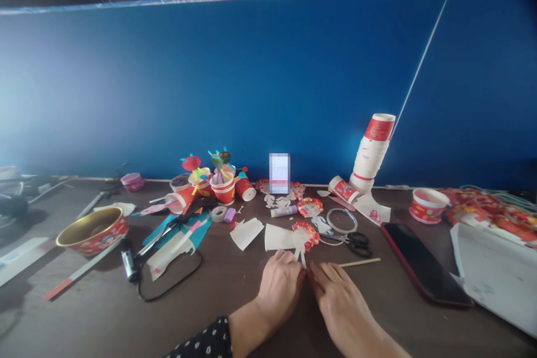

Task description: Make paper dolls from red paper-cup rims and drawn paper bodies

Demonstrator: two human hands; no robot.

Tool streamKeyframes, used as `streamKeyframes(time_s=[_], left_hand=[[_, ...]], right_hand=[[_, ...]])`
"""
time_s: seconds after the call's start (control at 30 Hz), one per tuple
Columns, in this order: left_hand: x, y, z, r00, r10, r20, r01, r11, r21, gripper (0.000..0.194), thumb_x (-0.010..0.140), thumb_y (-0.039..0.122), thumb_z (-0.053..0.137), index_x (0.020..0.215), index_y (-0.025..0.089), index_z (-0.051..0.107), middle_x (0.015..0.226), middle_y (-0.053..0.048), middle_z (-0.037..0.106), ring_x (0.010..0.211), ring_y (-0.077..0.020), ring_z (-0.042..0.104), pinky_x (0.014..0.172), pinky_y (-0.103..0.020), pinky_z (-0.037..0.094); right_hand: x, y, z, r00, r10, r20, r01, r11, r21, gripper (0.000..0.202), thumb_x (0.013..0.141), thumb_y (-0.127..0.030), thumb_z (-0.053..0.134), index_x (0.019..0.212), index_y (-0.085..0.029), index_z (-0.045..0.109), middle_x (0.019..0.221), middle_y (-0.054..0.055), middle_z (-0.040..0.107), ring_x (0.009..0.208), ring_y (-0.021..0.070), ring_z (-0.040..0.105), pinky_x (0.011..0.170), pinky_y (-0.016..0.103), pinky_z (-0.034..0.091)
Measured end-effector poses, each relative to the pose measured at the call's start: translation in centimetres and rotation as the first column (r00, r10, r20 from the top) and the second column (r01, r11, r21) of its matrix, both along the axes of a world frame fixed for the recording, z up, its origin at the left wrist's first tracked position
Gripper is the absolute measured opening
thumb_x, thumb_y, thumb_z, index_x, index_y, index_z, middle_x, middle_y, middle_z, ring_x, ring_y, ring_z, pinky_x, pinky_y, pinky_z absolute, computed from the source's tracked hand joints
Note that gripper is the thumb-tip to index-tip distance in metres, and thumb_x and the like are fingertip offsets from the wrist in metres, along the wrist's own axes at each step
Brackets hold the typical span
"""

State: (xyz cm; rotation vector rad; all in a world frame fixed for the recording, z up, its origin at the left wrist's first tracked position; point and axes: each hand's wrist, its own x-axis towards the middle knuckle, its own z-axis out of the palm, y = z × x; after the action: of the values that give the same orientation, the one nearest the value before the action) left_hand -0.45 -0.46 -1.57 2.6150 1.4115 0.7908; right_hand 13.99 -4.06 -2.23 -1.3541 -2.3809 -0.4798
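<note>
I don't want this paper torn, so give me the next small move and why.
Probably ease the right hand slightly away from the left hand: their fingers nearly meet at the near ends of the narrow white strips, hiding whatever lies between. That could show how the strips end before either hand pulls.

Dark phone (425, 263), red bowl (103, 241), blue partition (235, 89)

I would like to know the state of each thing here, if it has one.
Cup stack: nested, leaning
Nearby cup: on its side
Flat phone: screen dark
Upright screen: lit, blurred
Gold-lined bowl: upright, uncovered
Glue stick: lying down
Scissors: lying down, blades unclear
Left hand: palm down
Right hand: palm down
</note>
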Motion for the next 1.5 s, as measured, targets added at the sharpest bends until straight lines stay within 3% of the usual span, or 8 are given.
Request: streamKeyframes(time_s=[0.37,0.67,0.83,1.0,1.17,1.33,1.5], left_hand=[[-0.3,-0.6,0.4,1.0,0.01,-0.021,-0.01,0.999,-0.041,0.025,0.083,0.019,0.041,0.066,0.017,0.06,0.069,-0.003,0.055,0.068,-0.0151,0.048,0.061,-0.026,0.039],[-0.2,-0.6,0.9,1.0,-0.012,0.003,0.012,0.997,-0.079,0.021,0.083,0.02,0.039,0.077,0.018,0.059,0.078,-0.004,0.051,0.073,-0.0155,0.045,0.064,-0.027,0.039],[-0.1,-0.1,0.5,0.992,-0.077,-0.105,0.074,0.997,-0.028,0.017,0.083,0.017,0.04,0.08,0.015,0.057,0.084,-0.005,0.053,0.081,-0.0176,0.045,0.073,-0.031,0.04],[0.1,0.1,0.3,0.975,-0.076,-0.207,0.073,0.997,-0.023,0.02,0.083,0.012,0.036,0.079,0.013,0.056,0.081,-0.006,0.053,0.077,-0.0179,0.046,0.07,-0.032,0.041],[0.3,0.2,0.6,0.952,-0.113,-0.285,0.121,0.993,0.008,0.019,0.081,0.011,0.036,0.079,0.012,0.055,0.079,-0.008,0.052,0.075,-0.0198,0.046,0.068,-0.034,0.042],[0.2,0.3,0.5,0.97,-0.105,-0.219,0.117,0.992,0.039,0.021,0.083,0.012,0.034,0.081,0.012,0.055,0.081,-0.009,0.052,0.075,-0.0192,0.047,0.069,-0.035,0.043],[-0.3,0.1,0.6,0.992,-0.124,0.014,0.124,0.992,-0.012,0.021,0.083,0.013,0.035,0.078,0.014,0.055,0.079,-0.006,0.054,0.074,-0.0158,0.048,0.068,-0.028,0.044]], right_hand=[[-0.6,0.4,0.4,0.998,-0.057,0.007,0.057,0.998,-0.027,0.024,0.075,-0.004,0.048,0.09,-0.016,0.063,0.089,0.005,0.062,0.083,0.0175,0.051,0.08,0.031,0.034],[-0.5,0.9,1.2,0.999,-0.05,0.017,0.052,0.988,-0.148,0.02,0.076,-0.009,0.05,0.09,-0.018,0.06,0.087,0.003,0.059,0.082,0.0178,0.048,0.075,0.031,0.035],[-0.6,1.2,1.1,0.997,-0.063,0.035,0.067,0.989,-0.129,0.022,0.075,-0.009,0.05,0.094,-0.017,0.059,0.09,0.005,0.058,0.083,0.0186,0.048,0.073,0.031,0.036],[-0.4,0.9,1.0,0.996,-0.089,0.004,0.09,0.992,-0.087,0.024,0.075,-0.008,0.049,0.094,-0.017,0.06,0.093,0.006,0.059,0.085,0.0182,0.048,0.079,0.031,0.035],[0.0,0.6,1.3,1.0,-0.02,0.021,0.022,0.997,-0.068,0.03,0.074,-0.008,0.047,0.101,-0.017,0.058,0.093,0.006,0.061,0.085,0.0172,0.05,0.08,0.029,0.035],[0.3,0.7,1.1,1.0,-0.015,0.017,0.016,0.996,-0.084,0.033,0.074,-0.011,0.049,0.105,-0.018,0.057,0.101,0.004,0.061,0.089,0.0165,0.049,0.082,0.028,0.035],[-0.1,0.8,1.1,1.0,-0.029,0.013,0.03,0.996,-0.089,0.031,0.075,-0.011,0.05,0.103,-0.019,0.059,0.098,0.004,0.062,0.089,0.0172,0.05,0.081,0.029,0.037]])
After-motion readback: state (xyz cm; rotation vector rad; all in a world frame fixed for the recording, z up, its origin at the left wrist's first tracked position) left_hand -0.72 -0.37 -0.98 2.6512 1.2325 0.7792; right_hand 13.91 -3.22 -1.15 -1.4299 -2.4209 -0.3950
